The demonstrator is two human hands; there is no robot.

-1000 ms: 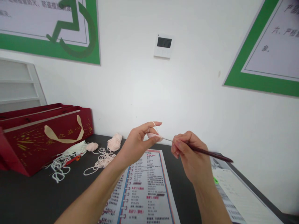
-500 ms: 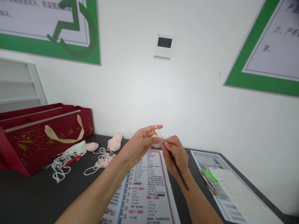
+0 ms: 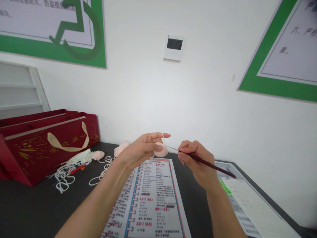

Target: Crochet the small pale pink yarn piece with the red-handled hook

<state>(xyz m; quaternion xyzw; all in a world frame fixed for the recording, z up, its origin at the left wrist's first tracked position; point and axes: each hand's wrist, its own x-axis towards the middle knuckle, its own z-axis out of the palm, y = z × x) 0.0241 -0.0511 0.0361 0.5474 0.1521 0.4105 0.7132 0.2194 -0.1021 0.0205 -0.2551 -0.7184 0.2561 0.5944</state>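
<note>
Between the thumb and fingers of my left hand (image 3: pixel 143 148) is a small pale pink crochet piece (image 3: pixel 161 150). A strand of yarn (image 3: pixel 162 136) runs over the outstretched index finger of that hand. My right hand (image 3: pixel 196 158) grips a crochet hook (image 3: pixel 210 164) with a dark red handle and a thin metal shaft. The hook's tip points left and reaches the edge of the crochet piece; whether it sits in a stitch I cannot tell. Below both hands lies an open spiral-bound booklet (image 3: pixel 158 195) with printed text.
Red gift bags (image 3: pixel 49 145) stand at the left by the wall. Near them lie white yarn (image 3: pixel 65 172), a small pink ball (image 3: pixel 98 155) and a larger pink ball (image 3: pixel 121 148) with loose strands. Papers (image 3: pixel 255 205) and a bright green tool (image 3: pixel 226 187) lie at the right.
My right hand has moved right, away from my left, and the hook has swung from steep to nearly level. My left hand has shifted slightly left with the crochet piece.
</note>
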